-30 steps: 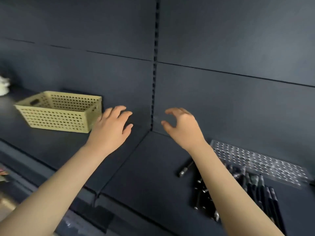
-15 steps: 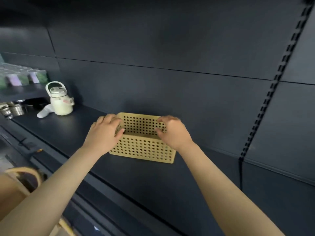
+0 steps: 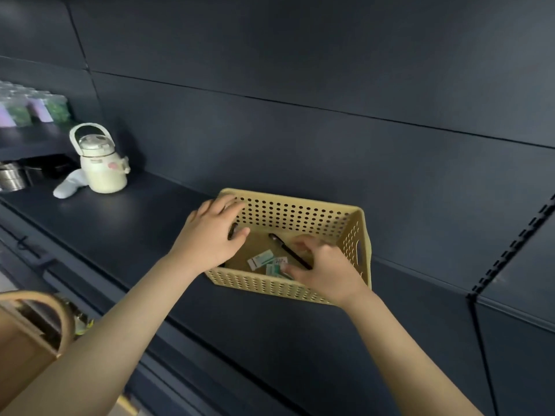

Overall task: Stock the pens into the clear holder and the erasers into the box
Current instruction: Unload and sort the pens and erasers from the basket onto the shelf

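Observation:
A yellow perforated basket [image 3: 300, 211] stands on the dark shelf against the back wall. On its floor lie a black pen [image 3: 285, 249] and a few small green-and-white erasers [image 3: 260, 259]. My left hand [image 3: 210, 235] is inside the basket's left end, its fingers curled around a second dark pen [image 3: 232, 231] whose tip shows between thumb and forefinger. My right hand [image 3: 326, 270] hovers over the basket's right half, fingers spread either side of the black pen and thumb touching an eraser [image 3: 274, 269]. The clear holder and the box are out of view.
A cream kettle [image 3: 100, 166] and a white cloth [image 3: 67, 187] sit on the shelf [image 3: 135, 223] at far left, with metal tins [image 3: 12, 178] and jars behind them. A tan curved object [image 3: 36, 322] is at the lower left. A slotted upright [image 3: 510, 250] divides the shelving at right.
The view swung left from the pen pile to the basket. Both hands went from the basket's outer rim down inside it; the left closed around a pen.

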### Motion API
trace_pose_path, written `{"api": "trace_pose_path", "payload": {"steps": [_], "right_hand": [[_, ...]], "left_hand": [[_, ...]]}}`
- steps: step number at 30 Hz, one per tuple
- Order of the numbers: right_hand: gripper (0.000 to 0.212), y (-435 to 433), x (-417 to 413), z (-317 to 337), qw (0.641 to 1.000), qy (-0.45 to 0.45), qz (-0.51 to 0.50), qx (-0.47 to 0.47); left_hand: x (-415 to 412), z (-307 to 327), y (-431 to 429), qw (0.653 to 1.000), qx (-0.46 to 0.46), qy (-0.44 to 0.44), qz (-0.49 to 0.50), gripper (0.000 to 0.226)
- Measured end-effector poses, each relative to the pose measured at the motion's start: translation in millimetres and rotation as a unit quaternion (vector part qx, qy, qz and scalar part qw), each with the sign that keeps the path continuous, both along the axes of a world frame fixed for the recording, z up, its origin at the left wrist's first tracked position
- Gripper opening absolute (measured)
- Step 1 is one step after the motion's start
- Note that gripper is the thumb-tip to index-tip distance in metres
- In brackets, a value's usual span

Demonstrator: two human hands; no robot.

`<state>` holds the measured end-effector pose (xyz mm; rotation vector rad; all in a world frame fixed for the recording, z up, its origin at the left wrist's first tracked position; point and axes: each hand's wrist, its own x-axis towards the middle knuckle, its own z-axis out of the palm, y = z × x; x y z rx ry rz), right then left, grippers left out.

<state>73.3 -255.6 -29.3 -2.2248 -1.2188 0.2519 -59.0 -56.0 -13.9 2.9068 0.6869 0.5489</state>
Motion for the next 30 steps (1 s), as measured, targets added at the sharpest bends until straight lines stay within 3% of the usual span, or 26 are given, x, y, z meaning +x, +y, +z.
{"api": "trace_pose_path", "payload": {"steps": [4, 9, 14, 22, 26, 30], "right_hand": [[0.064, -11.4, -10.1, -12.4, 0.999, 0.031, -0.009, 0.018], [0.071, -17.4, -13.2, -26.9, 0.999, 0.027, -0.036, 0.028], [0.080, -15.9, -11.6, -30.7, 0.993, 0.029, -0.113, 0.018], [0.117, -3.0, -6.8, -36.0, 0.982, 0.066, -0.170, -0.044], [0.122, 5.6, -7.3, -34.9, 0.979, 0.046, -0.190, -0.054], [0.113, 15.3, -5.7, -35.2, 0.973, -0.025, -0.180, -0.144]], "left_hand": [[15.8, 5.7, -2.1, 0.998, 0.050, -0.025, 0.020, 0.063], [26.4, 3.5, 4.3, 0.979, 0.187, -0.075, 0.019, 0.057], [30.3, -3.3, 11.2, 0.972, 0.211, -0.107, 0.007, 0.041], [25.4, -5.1, 20.3, 0.943, 0.259, -0.205, -0.031, 0.028], [24.5, -5.6, 23.8, 0.939, 0.259, -0.223, -0.046, 0.024], [27.5, -5.3, 27.6, 0.934, 0.266, -0.234, -0.046, 0.022]]}}
